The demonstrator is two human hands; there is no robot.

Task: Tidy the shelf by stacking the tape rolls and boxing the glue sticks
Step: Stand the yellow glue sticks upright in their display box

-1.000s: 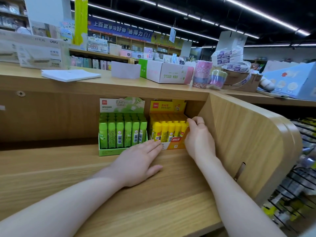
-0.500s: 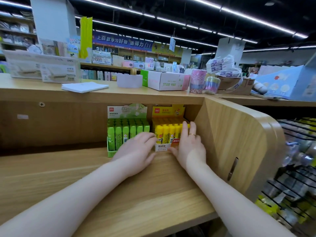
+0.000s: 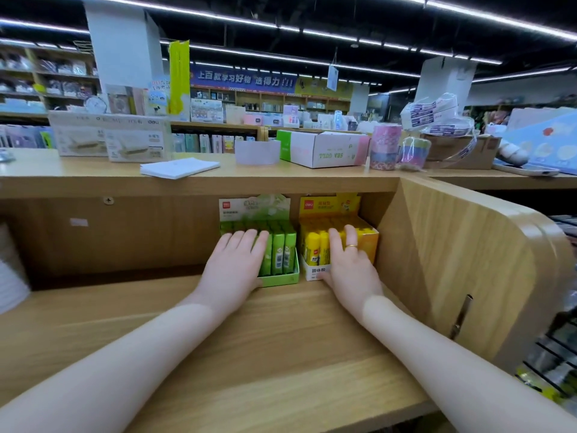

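Two display boxes stand side by side at the back of the lower wooden shelf (image 3: pixel 156 323). The green box (image 3: pixel 281 278) holds rows of green glue sticks (image 3: pixel 282 251); the yellow box (image 3: pixel 368 242) holds yellow glue sticks (image 3: pixel 313 250). My left hand (image 3: pixel 234 264) lies flat with straight fingers against the front of the green sticks. My right hand (image 3: pixel 349 267), with a ring, rests flat on the yellow sticks and the box front. Stacked patterned tape rolls (image 3: pixel 385 146) and a smaller coloured stack (image 3: pixel 412 153) stand on the top counter.
The top counter (image 3: pixel 93 179) carries a white notepad (image 3: pixel 179 167), a white tape roll (image 3: pixel 257 151), a white-and-green carton (image 3: pixel 324 148), boxed items at left and a cardboard box (image 3: pixel 459 151) at right. A curved wooden side panel (image 3: pixel 468 260) closes the shelf on the right.
Both hands have slid deeper into the shelf and up onto the fronts of the two boxes. The boxes now sit farther back, close to the rear wall.
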